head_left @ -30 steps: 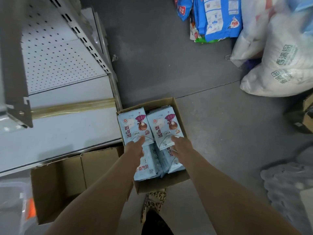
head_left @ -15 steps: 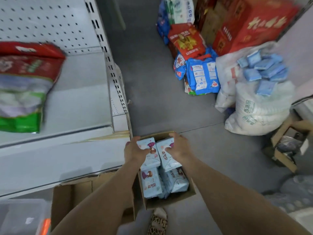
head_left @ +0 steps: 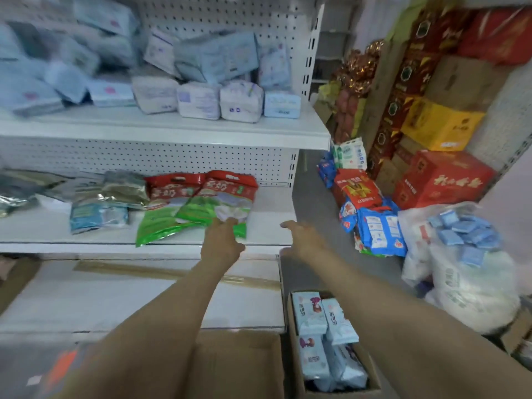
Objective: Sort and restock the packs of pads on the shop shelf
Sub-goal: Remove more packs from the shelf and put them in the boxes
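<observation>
Cardboard box (head_left: 345,395) holds light-blue pad packs (head_left: 312,312); left hand (head_left: 223,240) outstretched, fingers straight, touching red-green bag (head_left: 201,203) on shelf (head_left: 267,226); right hand (head_left: 302,240) spread, empty.

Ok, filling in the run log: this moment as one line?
left hand: at green-and-red bag on middle shelf, grip unclear | right hand: open, empty | pads: in box on floor

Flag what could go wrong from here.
The left hand touches the red-and-green bags, which reach the front edge of the middle shelf; a push may slide them off.
The packs on the upper shelf are piled loosely and tilted; adding more could topple them.
The box of pads sits on the floor by the shelf end: a trip hazard.
</observation>
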